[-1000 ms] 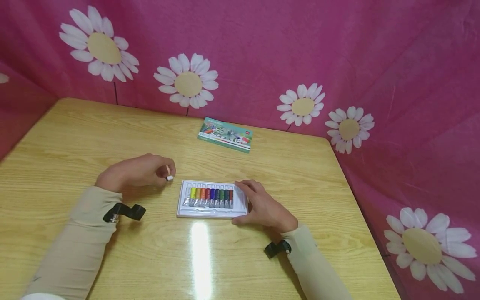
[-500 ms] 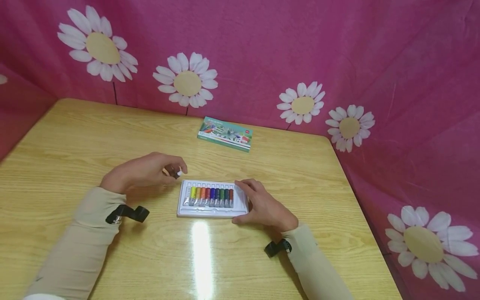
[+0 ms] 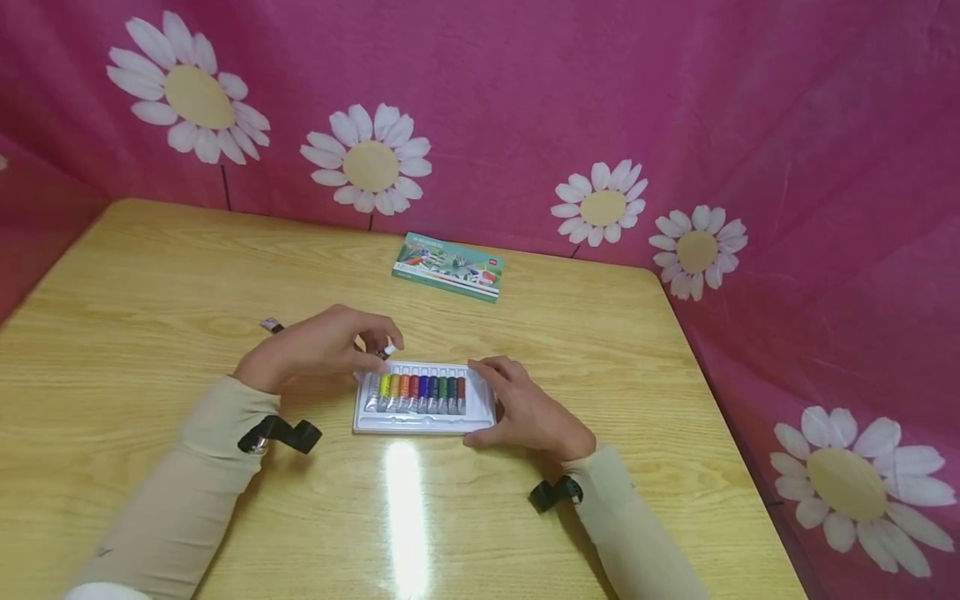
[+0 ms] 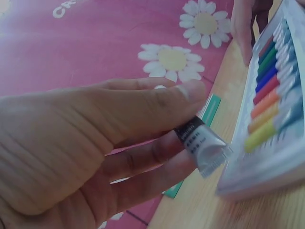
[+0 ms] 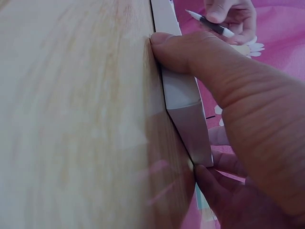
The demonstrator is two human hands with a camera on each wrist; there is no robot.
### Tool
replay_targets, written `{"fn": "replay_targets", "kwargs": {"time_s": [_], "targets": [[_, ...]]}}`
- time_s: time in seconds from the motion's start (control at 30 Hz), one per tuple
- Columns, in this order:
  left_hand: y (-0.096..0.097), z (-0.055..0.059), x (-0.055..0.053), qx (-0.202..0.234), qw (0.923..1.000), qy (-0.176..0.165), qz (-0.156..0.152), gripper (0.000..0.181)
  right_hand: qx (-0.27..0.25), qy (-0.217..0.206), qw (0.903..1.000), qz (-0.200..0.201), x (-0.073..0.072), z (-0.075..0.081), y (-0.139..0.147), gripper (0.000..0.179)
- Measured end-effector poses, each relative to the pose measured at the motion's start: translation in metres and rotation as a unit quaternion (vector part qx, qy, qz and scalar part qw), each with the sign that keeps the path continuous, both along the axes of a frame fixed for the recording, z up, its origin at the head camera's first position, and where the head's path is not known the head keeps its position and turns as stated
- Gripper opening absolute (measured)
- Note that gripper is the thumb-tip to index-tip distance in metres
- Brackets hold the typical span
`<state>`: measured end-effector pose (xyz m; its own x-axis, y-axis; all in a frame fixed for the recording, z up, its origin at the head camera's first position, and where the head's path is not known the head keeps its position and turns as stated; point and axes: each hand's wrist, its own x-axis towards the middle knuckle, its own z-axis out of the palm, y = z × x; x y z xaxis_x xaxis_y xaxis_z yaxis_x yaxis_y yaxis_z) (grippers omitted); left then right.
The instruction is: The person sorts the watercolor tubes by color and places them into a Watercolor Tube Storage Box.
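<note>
My left hand (image 3: 322, 342) pinches a black paint tube (image 4: 202, 143) with a white cap between thumb and fingers. It is over the back left corner of a white plastic tray (image 3: 480, 396). In that tray lies a row of several paint tubes (image 3: 414, 392), running from white and yellow through orange, red, blue and green to brown. My right hand (image 3: 528, 412) grips the tray's right end, thumb at the front edge and fingers at the back edge. In the right wrist view the thumb presses the tray's side wall (image 5: 181, 90).
A green printed paint box (image 3: 448, 267) lies at the back of the wooden table (image 3: 187, 267). Behind my left wrist a small dark tube-like thing (image 3: 272, 325) rests on the table, partly hidden. A pink flowered cloth (image 3: 487, 108) hangs behind the table.
My left hand has moved right with the paint tube, from beside the tray to over its left end. The small dark thing behind the left wrist has come into view. My right hand stays put.
</note>
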<state>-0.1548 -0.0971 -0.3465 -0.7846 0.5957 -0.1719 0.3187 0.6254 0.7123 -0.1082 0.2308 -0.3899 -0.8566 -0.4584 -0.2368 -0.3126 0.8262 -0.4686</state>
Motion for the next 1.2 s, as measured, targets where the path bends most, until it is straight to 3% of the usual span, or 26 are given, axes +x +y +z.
{"fn": "replay_targets", "kwargs": {"time_s": [0.17,0.43,0.67,0.9,1.2], "targets": [[0.012,0.003,0.001,0.018,0.9995,0.024,-0.006,0.038,0.001,0.002,1.0,0.005,-0.001,-0.001,-0.001,0.106],[0.031,0.002,0.002,0.049,0.9987,0.015,-0.002,0.043,0.0,0.004,1.0,0.007,0.0,-0.002,0.0,0.107],[0.05,0.002,0.004,0.03,0.999,0.029,-0.018,0.04,-0.004,0.005,0.9999,0.01,0.0,-0.002,0.001,0.107],[0.068,-0.005,0.003,0.015,0.998,0.052,-0.031,0.038,0.003,0.002,0.9999,0.012,-0.001,-0.001,0.0,0.107],[0.088,-0.012,0.003,0.012,0.9979,0.064,-0.004,0.038,-0.005,-0.023,0.9997,0.0,-0.005,0.002,0.004,0.116]]}}
